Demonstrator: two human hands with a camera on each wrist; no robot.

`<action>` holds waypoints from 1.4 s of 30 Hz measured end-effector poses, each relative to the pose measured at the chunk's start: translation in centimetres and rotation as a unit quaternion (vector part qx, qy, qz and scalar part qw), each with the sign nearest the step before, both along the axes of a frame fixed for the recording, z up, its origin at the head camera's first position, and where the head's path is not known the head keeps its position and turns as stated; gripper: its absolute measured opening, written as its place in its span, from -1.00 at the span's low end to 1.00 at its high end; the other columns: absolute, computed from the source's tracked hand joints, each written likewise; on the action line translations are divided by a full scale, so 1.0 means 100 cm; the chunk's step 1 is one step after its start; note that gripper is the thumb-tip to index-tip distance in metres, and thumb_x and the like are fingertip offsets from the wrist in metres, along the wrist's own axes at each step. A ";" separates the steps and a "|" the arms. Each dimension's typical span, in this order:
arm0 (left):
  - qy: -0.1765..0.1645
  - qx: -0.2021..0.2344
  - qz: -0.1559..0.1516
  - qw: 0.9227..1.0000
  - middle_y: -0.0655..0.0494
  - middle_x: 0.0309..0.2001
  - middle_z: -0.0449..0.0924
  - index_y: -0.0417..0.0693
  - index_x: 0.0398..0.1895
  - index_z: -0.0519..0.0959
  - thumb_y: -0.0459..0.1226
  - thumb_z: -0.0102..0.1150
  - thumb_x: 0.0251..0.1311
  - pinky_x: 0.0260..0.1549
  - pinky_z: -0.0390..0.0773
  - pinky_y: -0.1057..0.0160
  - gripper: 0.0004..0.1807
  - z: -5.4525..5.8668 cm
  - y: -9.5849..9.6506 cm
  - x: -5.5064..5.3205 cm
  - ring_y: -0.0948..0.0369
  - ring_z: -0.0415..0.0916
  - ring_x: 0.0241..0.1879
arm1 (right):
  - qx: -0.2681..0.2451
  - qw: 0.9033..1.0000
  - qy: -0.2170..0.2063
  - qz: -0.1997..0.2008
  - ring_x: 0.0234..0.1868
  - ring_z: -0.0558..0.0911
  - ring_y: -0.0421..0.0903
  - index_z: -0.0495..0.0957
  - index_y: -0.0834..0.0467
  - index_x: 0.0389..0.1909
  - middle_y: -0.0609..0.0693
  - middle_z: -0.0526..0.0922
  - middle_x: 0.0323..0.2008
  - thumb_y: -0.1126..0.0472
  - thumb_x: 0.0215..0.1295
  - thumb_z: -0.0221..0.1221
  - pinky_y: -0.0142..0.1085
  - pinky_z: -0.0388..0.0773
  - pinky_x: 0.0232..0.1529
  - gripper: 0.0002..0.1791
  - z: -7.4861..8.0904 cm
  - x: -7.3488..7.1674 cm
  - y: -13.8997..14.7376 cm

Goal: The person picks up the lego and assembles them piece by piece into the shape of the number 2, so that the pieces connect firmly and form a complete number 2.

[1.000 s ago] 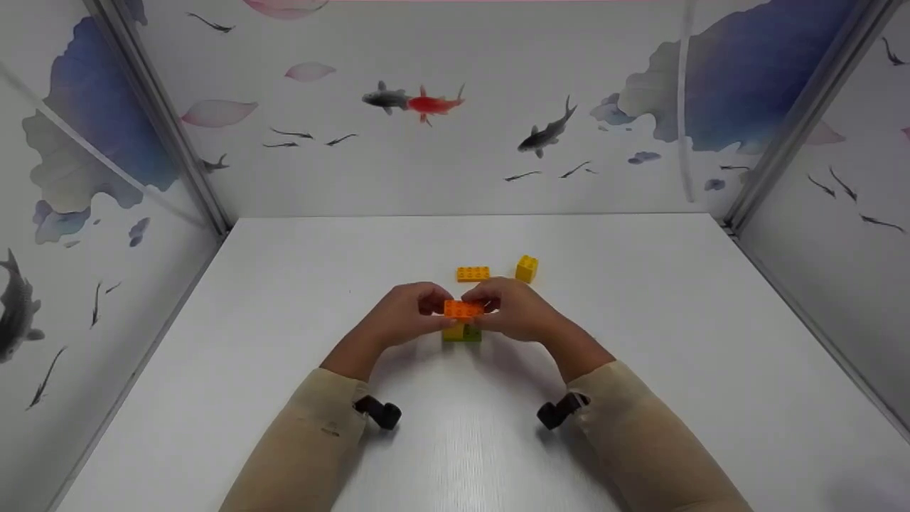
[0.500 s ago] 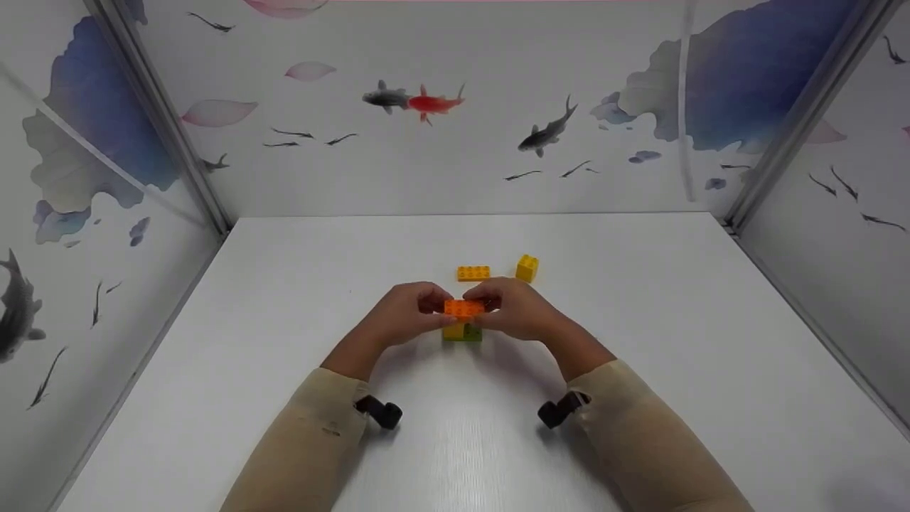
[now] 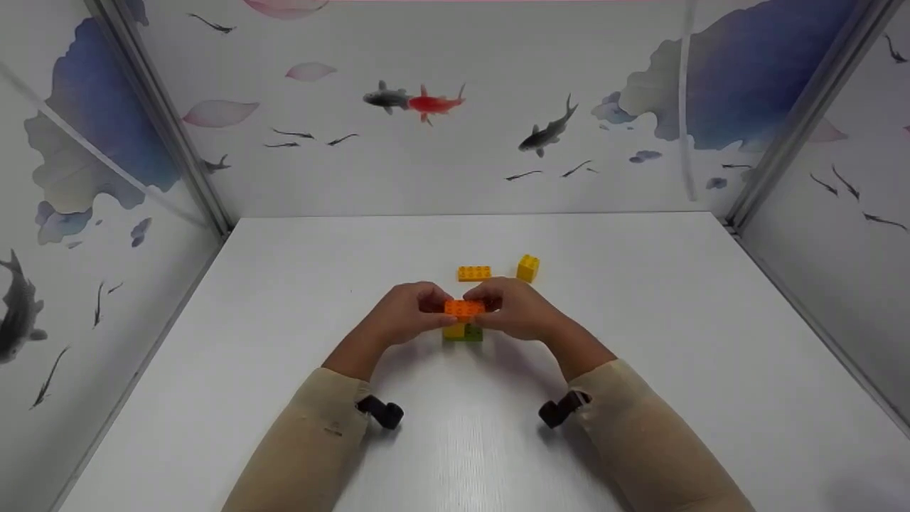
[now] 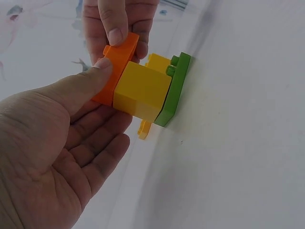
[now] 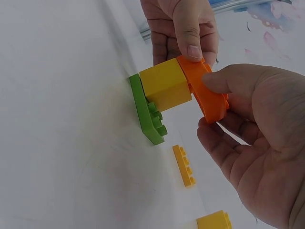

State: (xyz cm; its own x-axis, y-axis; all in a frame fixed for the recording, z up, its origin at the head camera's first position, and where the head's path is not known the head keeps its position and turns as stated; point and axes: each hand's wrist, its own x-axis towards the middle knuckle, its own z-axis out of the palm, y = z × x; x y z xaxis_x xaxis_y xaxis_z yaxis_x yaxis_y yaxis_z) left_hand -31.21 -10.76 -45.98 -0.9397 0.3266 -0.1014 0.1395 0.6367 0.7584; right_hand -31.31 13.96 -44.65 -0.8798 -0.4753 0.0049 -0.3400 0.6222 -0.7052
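My left hand (image 3: 412, 313) and right hand (image 3: 517, 309) pinch the two ends of an orange toy building brick (image 3: 463, 308), thumbs on its near side. Below it is a yellow square building block (image 5: 164, 83), standing on one end of a flat green building brick (image 5: 145, 112) on the table. The green studs beside the yellow block are bare. In the right wrist view the orange brick reaches past the yellow block towards my right hand and looks slightly tilted, with a narrow gap at its underside. Fingers behind the orange brick are partly hidden.
Beyond my hands lie a flat yellow-orange brick (image 3: 474, 273) and, to its right, a yellow block (image 3: 527, 268). The white table (image 3: 455, 441) is bounded by printed panels at the back and sides. Each wrist carries a small black camera mount (image 3: 381, 412).
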 end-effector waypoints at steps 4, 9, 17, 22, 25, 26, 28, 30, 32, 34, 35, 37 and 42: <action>-0.006 0.003 0.003 1.000 0.28 0.00 0.75 0.28 0.01 0.72 -0.02 0.51 0.29 0.26 0.67 0.06 -0.73 -0.001 0.000 -0.001 0.15 0.62 0.04 | -0.001 1.000 -0.016 -0.005 -0.02 0.64 -0.05 0.74 -0.07 0.18 -0.14 0.75 0.00 0.10 0.41 0.41 -0.17 0.70 0.14 -0.65 0.000 -0.001 0.000; -0.010 0.005 0.003 1.000 0.29 0.00 0.75 0.29 0.00 0.72 -0.01 0.51 0.29 0.25 0.66 0.06 -0.74 -0.003 0.000 -0.002 0.14 0.61 0.03 | -0.006 0.999 -0.049 -0.020 0.00 0.66 -0.05 0.75 -0.13 0.15 -0.17 0.76 -0.01 0.07 0.41 0.41 -0.18 0.71 0.15 -0.68 -0.001 -0.002 0.000; -0.029 0.005 0.010 1.000 0.29 -0.01 0.74 0.30 -0.01 0.72 -0.02 0.53 0.28 0.25 0.66 0.07 -0.74 0.000 0.001 -0.004 0.13 0.61 0.04 | -0.014 0.998 -0.064 -0.022 0.00 0.68 -0.05 0.76 -0.17 0.13 -0.17 0.78 0.01 0.06 0.40 0.43 -0.19 0.73 0.15 -0.69 -0.004 -0.005 0.001; -0.033 -0.001 0.012 0.999 0.30 0.00 0.74 0.31 -0.01 0.72 -0.01 0.52 0.29 0.26 0.65 0.06 -0.74 0.001 0.002 -0.002 0.13 0.60 0.05 | -0.013 0.997 -0.076 -0.031 0.03 0.68 -0.06 0.75 -0.19 0.14 -0.18 0.77 0.04 0.07 0.40 0.43 -0.18 0.72 0.19 -0.68 -0.004 -0.004 0.003; -0.030 -0.004 0.012 0.999 0.31 0.00 0.74 0.32 -0.02 0.71 0.00 0.51 0.29 0.26 0.65 0.05 -0.75 0.001 0.002 -0.001 0.13 0.60 0.05 | -0.017 0.997 -0.076 -0.027 0.06 0.68 -0.06 0.74 -0.19 0.16 -0.19 0.77 0.08 0.09 0.40 0.43 -0.16 0.72 0.22 -0.66 -0.005 -0.005 0.004; -0.029 -0.004 0.013 1.000 0.30 0.00 0.74 0.32 -0.03 0.71 0.01 0.51 0.29 0.26 0.65 0.05 -0.75 0.001 0.002 -0.001 0.12 0.60 0.05 | -0.018 0.997 -0.076 -0.025 0.07 0.68 -0.06 0.74 -0.19 0.17 -0.19 0.77 0.09 0.09 0.40 0.43 -0.16 0.72 0.22 -0.65 -0.005 -0.005 0.004; -0.026 -0.005 0.014 1.000 0.31 0.00 0.73 0.33 -0.03 0.71 0.01 0.51 0.28 0.25 0.65 0.05 -0.75 0.001 0.001 -0.001 0.12 0.59 0.05 | -0.022 0.997 -0.076 -0.026 0.08 0.68 -0.06 0.74 -0.17 0.18 -0.20 0.77 0.10 0.07 0.39 0.44 -0.16 0.71 0.22 -0.64 -0.005 -0.007 0.006; -0.026 -0.006 0.014 1.000 0.30 0.00 0.73 0.32 -0.02 0.71 0.02 0.51 0.28 0.25 0.65 0.05 -0.74 0.001 0.001 -0.001 0.12 0.59 0.05 | -0.031 0.996 -0.077 -0.037 0.08 0.68 -0.04 0.74 -0.13 0.19 -0.18 0.77 0.09 0.04 0.39 0.44 -0.16 0.71 0.21 -0.63 -0.004 -0.010 0.008; -0.029 -0.006 0.016 0.999 0.30 0.00 0.73 0.32 -0.01 0.71 0.03 0.52 0.28 0.26 0.65 0.06 -0.72 0.000 0.001 -0.001 0.13 0.60 0.05 | -0.041 0.995 -0.076 -0.058 0.09 0.67 -0.03 0.74 -0.09 0.21 -0.17 0.76 0.09 0.00 0.39 0.44 -0.17 0.71 0.19 -0.61 -0.002 -0.012 0.011; -0.032 -0.004 0.017 0.999 0.30 0.01 0.73 0.32 0.00 0.71 0.02 0.52 0.27 0.27 0.65 0.06 -0.71 0.000 0.001 -0.002 0.13 0.60 0.06 | -0.054 0.993 -0.069 -0.085 0.10 0.66 -0.01 0.72 -0.07 0.24 -0.14 0.75 0.10 -0.03 0.41 0.42 -0.16 0.71 0.17 -0.58 0.000 -0.015 0.016; -0.034 -0.003 0.018 0.999 0.30 0.01 0.73 0.31 0.01 0.71 0.02 0.53 0.27 0.27 0.65 0.06 -0.71 0.000 0.001 -0.002 0.13 0.60 0.06 | -0.063 0.991 -0.065 -0.101 0.11 0.66 0.00 0.72 -0.07 0.25 -0.12 0.74 0.11 -0.03 0.42 0.41 -0.15 0.71 0.18 -0.58 0.001 -0.017 0.018; -0.036 -0.001 0.022 0.999 0.29 0.01 0.72 0.32 0.00 0.71 0.02 0.54 0.26 0.27 0.65 0.07 -0.71 0.000 0.002 -0.002 0.13 0.60 0.06 | -0.080 0.986 -0.056 -0.133 0.13 0.65 0.01 0.70 -0.09 0.27 -0.07 0.73 0.15 -0.04 0.44 0.39 -0.14 0.70 0.20 -0.57 0.003 -0.021 0.024; -0.038 0.000 0.021 0.999 0.28 0.01 0.71 0.31 0.01 0.71 0.00 0.54 0.26 0.23 0.66 0.09 -0.70 0.001 0.003 -0.001 0.13 0.59 0.05 | -0.130 0.966 -0.046 -0.220 0.27 0.60 0.02 0.62 -0.11 0.35 -0.03 0.67 0.27 -0.03 0.45 0.38 -0.11 0.65 0.33 -0.51 0.002 -0.036 0.041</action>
State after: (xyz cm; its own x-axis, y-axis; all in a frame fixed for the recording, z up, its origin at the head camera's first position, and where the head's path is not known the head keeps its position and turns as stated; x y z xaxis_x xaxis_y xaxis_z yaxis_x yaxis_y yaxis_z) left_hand -31.34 -10.43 -45.83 -0.9417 0.2879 -0.1738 0.0547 0.6411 0.7655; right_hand -34.88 18.04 -44.42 -0.9987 -0.0486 -0.0144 -0.0113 0.4905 -0.8713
